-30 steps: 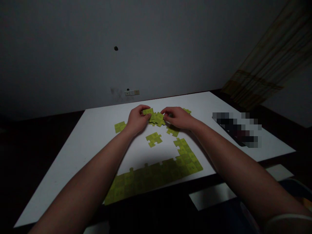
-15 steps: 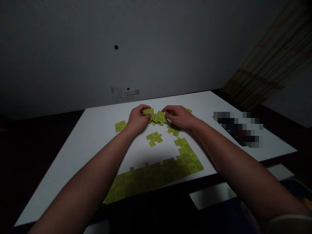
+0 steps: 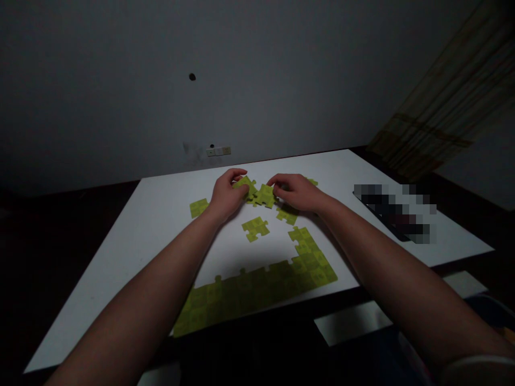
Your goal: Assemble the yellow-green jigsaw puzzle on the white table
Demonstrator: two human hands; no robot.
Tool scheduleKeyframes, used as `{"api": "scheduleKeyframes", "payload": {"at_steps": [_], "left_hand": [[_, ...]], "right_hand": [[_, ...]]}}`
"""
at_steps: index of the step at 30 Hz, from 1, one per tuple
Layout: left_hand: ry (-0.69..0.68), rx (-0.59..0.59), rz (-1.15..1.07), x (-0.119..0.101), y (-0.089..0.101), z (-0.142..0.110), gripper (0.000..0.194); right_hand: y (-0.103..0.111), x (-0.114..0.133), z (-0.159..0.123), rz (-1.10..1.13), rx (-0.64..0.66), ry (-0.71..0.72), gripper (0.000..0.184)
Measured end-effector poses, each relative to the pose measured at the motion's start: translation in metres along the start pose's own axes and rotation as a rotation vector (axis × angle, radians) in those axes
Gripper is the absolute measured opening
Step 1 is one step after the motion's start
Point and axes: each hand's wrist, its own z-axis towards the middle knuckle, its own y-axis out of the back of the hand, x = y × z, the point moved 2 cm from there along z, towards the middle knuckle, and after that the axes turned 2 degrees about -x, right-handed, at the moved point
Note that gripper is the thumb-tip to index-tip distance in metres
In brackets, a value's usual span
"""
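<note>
jigsaw pieces point(image 3: 257, 196) in yellow-green are bunched at the centre of a big white board point(image 3: 132, 257), and both hands are right on them! left hand point(image 3: 227, 193) is curled over, thumb and fingers gripping the left-hand piece point(image 3: 243, 184). right hand point(image 3: 292, 193) is curled too, fingertips clamped on the right-hand piece point(image 3: 265, 196). those two pieces touch in the middle, though from here you can't tell if they're locked together. just below the hands sits a loose piece point(image 3: 255, 229), with another point(image 3: 287, 215) tucked near the right wrist. a third point(image 3: 198, 207) lies out to the left, apart from the rest, and a sliver of one more point(image 3: 312, 182) peeks out past the right hand. nearer the person, an assembled l-shaped run of pieces point(image 3: 249, 292) lies flat along the board's near side and turns up to the right. over on the right of the board there's a dark object point(image 3: 394, 213), too blurred to call. the board sits on a dark table point(image 3: 60, 241), facing a grey wall point(image 3: 120, 80) with a socket plate point(image 3: 218, 151).
</note>
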Motion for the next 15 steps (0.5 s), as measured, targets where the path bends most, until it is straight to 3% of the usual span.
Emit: {"api": "scheduleKeyframes", "payload": {"at_steps": [7,15], "left_hand": [[0.024,0.035,-0.008,0.0005,-0.0027,-0.0002,0.034],[-0.056,0.155,0.071,-0.0025,-0.0037,-0.0039,0.035]], "right_hand": [[-0.0005,0.0013,-0.0010,-0.037,0.023,0.024,0.037],[-0.0005,0.0008,-0.0006,-0.078,0.012,0.059,0.035]]}}
